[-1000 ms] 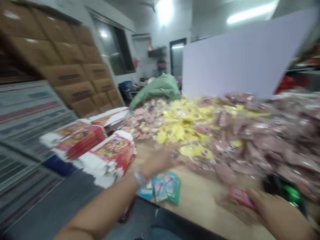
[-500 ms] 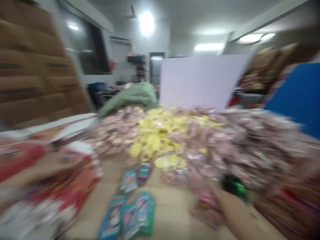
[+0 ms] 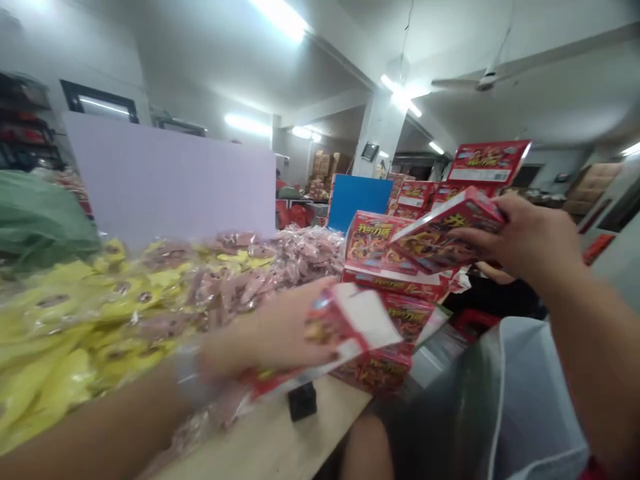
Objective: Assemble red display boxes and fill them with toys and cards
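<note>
My right hand (image 3: 533, 233) is raised at the right, its thumb and fingers closed around a flat red printed carton (image 3: 450, 230) held tilted. Lower and further left, my left hand (image 3: 285, 327) reaches across the table, smeared by motion. Its fingers are round a red carton with a white open flap (image 3: 367, 317); the lower part of that carton is blurred. Just beyond it stand stacked red printed cartons (image 3: 385, 370), and an upright carton panel (image 3: 370, 243) rises behind. The carton in my right hand overlaps this panel in view; whether they touch I cannot tell.
Bagged yellow pieces (image 3: 65, 333) and bagged pinkish pieces (image 3: 310, 250) heap over the table's left and back. A small black block (image 3: 303, 401) lies near the table edge. A whitish bag (image 3: 540, 400) hangs open at lower right. Lilac (image 3: 175, 180) and blue boards (image 3: 357, 200) stand behind.
The view has swung right, bringing the red carton stack into sight and leaving the teal cards out of frame. Both hands now hold red cartons; my right hand is higher.
</note>
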Available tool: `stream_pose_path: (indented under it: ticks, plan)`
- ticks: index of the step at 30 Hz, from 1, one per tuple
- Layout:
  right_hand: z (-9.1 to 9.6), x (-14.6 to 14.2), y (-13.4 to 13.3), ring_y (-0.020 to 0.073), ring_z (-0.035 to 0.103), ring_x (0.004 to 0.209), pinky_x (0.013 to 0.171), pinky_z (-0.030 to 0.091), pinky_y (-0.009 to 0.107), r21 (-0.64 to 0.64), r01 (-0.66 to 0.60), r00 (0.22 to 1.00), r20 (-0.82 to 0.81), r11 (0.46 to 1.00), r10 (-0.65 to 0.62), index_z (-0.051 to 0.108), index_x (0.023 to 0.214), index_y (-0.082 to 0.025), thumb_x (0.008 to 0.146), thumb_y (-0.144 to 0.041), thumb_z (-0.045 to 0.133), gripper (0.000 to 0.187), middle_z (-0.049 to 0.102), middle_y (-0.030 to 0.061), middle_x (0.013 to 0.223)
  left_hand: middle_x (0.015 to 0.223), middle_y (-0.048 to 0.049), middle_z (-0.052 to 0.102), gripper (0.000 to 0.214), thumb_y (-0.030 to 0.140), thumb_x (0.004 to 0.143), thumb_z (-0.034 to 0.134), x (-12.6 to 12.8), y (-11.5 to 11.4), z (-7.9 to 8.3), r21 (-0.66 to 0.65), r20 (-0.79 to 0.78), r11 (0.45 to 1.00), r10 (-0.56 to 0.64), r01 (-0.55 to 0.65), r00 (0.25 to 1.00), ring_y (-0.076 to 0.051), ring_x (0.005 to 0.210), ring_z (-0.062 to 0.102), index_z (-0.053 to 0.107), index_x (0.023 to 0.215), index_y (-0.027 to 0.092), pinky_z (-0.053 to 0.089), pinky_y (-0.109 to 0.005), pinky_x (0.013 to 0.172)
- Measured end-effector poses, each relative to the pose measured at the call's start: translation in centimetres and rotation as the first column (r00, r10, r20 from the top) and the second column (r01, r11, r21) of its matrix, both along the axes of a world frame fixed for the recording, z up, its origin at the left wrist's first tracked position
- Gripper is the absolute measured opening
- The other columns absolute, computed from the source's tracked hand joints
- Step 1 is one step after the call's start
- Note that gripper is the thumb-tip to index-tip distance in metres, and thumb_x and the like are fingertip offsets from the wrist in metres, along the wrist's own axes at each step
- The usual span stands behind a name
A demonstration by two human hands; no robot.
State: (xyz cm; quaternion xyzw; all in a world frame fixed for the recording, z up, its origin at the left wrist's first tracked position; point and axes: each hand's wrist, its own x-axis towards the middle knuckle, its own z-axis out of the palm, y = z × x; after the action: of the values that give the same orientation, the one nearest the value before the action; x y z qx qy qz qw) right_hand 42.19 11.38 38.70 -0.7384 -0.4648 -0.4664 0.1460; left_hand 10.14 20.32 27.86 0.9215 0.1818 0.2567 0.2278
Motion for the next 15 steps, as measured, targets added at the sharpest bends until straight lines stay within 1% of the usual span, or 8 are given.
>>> stream_pose_path:
  ticks: [1, 3, 4, 6, 7, 9, 12, 15]
  plan:
    - [1.5, 1.7, 0.8, 0.0231, 0.059, 0.063, 0.054, 0.036, 0.031, -0.088, 0.033, 0.998, 0.05, 0.996, -0.029, 0.057, 0.09, -0.017, 0.071, -0.075, 0.036, 0.065, 0.061, 0.011, 0.068, 0.133, -0.012, 0.041, 0.081, 0.041, 0.067, 0.066, 3.0, 0.6, 0.7, 0.033, -0.036, 0.998, -0.048, 0.049, 0.998, -0.028, 0.118, 0.043, 0.029, 0.135, 0.018, 0.037, -0.04, 0.098]
    - [3.5, 3.6, 2.9, 0.0257, 0.06, 0.064, 0.054, 0.037, 0.033, -0.25, 0.033, 0.995, 0.098, 0.968, -0.009, 0.057, 0.092, -0.015, 0.07, -0.075, 0.038, 0.067, 0.062, 0.0132, 0.07, 0.141, -0.0174, 0.028, 0.1, 0.048, 0.059, 0.067, 8.8, 1.9, 1.9, 0.07, -0.144, 0.991, -0.101, 0.112, 0.984, -0.033, 0.127, 0.031, 0.019, 0.139, 0.01, 0.031, -0.04, 0.102]
    - [4.1, 3.9, 4.2, 0.0264, 0.06, 0.065, 0.054, 0.038, 0.033, -0.312, 0.015, 0.995, 0.098, 0.95, 0.017, 0.057, 0.092, -0.014, 0.069, -0.075, 0.04, 0.067, 0.063, 0.0138, 0.071, 0.142, -0.0193, 0.026, 0.105, 0.052, 0.058, 0.066, 11.1, 2.6, 2.3, 0.056, -0.198, 0.991, -0.108, 0.121, 0.974, -0.035, 0.126, 0.031, 0.016, 0.139, 0.008, 0.032, -0.041, 0.101]
    - [4.9, 3.9, 6.5, 0.0268, 0.06, 0.067, 0.055, 0.039, 0.034, -0.396, -0.03, 0.994, 0.082, 0.918, 0.068, 0.058, 0.094, -0.014, 0.067, -0.075, 0.043, 0.068, 0.065, 0.015, 0.074, 0.138, -0.0205, 0.033, 0.111, 0.057, 0.055, 0.064, 13.8, 3.7, 2.7, 0.011, -0.277, 0.992, -0.117, 0.125, 0.954, -0.035, 0.119, 0.041, 0.011, 0.14, 0.009, 0.038, -0.041, 0.095]
    - [5.2, 3.7, 7.5, 0.0266, 0.06, 0.068, 0.056, 0.039, 0.034, -0.42, -0.051, 0.993, 0.075, 0.906, 0.09, 0.058, 0.095, -0.014, 0.067, -0.075, 0.043, 0.068, 0.065, 0.0155, 0.076, 0.134, -0.0196, 0.039, 0.111, 0.057, 0.055, 0.064, 14.4, 4.0, 2.6, 0.0, -0.291, 0.992, -0.121, 0.127, 0.949, -0.034, 0.114, 0.047, 0.01, 0.14, 0.01, 0.041, -0.04, 0.091]
    - [5.7, 3.4, 9.2, 0.0264, 0.06, 0.07, 0.057, 0.04, 0.035, -0.457, -0.096, 0.989, 0.056, 0.884, 0.136, 0.058, 0.097, -0.014, 0.068, -0.074, 0.043, 0.068, 0.066, 0.0164, 0.08, 0.128, -0.0176, 0.046, 0.108, 0.054, 0.055, 0.064, 14.4, 4.5, 2.3, 0.006, -0.294, 0.991, -0.127, 0.135, 0.947, -0.032, 0.106, 0.053, 0.011, 0.14, 0.012, 0.043, -0.038, 0.086]
    - [6.3, 4.2, 10.9, 0.0274, 0.06, 0.073, 0.059, 0.041, 0.034, -0.476, -0.136, 0.984, 0.033, 0.869, 0.173, 0.057, 0.103, -0.016, 0.063, -0.074, 0.05, 0.071, 0.066, 0.0151, 0.085, 0.125, -0.015, 0.049, 0.098, 0.048, 0.054, 0.065, 13.5, 4.7, 2.0, 0.027, -0.277, 0.988, -0.141, 0.154, 0.95, -0.03, 0.104, 0.054, 0.023, 0.136, 0.013, 0.043, -0.035, 0.085]
    - [5.1, 6.2, 12.5, 0.0264, 0.061, 0.078, 0.06, 0.043, 0.031, -0.504, -0.218, 0.976, -0.115, 0.836, 0.185, 0.057, 0.107, -0.02, 0.062, -0.068, 0.057, 0.065, 0.067, 0.01, 0.09, 0.12, -0.0125, 0.053, 0.088, 0.044, 0.054, 0.067, 13.2, 4.8, 1.9, 0.025, -0.256, 0.983, -0.171, 0.183, 0.951, -0.028, 0.101, 0.056, 0.033, 0.129, 0.015, 0.044, -0.034, 0.084]
